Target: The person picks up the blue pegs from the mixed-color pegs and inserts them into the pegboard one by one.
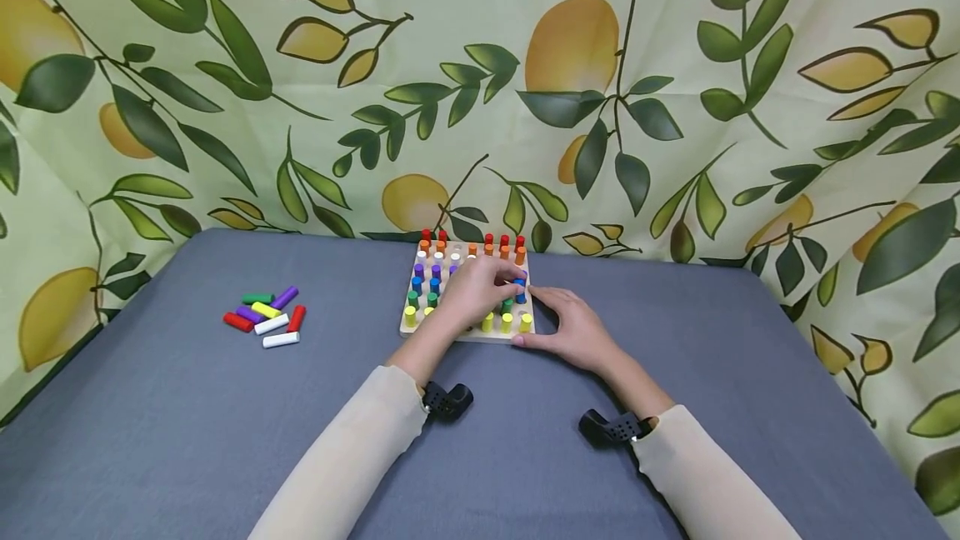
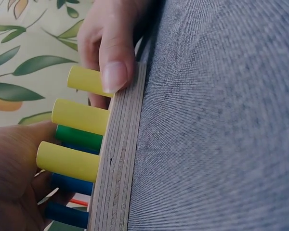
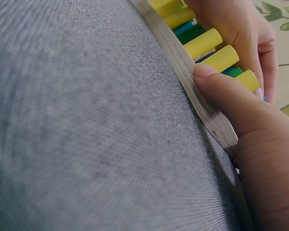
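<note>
A wooden pegboard (image 1: 468,337) with rows of coloured pegs lies at the middle of the table's far side. My left hand (image 1: 474,288) reaches over it from the front, hiding several of the middle pegs. Its thumb and forefinger pinch a blue peg (image 1: 520,293) near the board's right edge. My right hand (image 1: 573,330) grips the board's near right corner, with the thumb on the front edge and the fingers along the right side. Yellow pegs (image 2: 70,161) stand along the front row, with green and blue ones behind, in the left wrist view. The right thumb (image 3: 221,86) presses the board's edge in the right wrist view.
Loose pegs in red, white, green, yellow and purple lie in a pile left of the board, among them a white peg (image 1: 281,340). A grey cloth (image 1: 187,432) covers the table. A leaf-patterned curtain (image 1: 480,107) hangs right behind the board.
</note>
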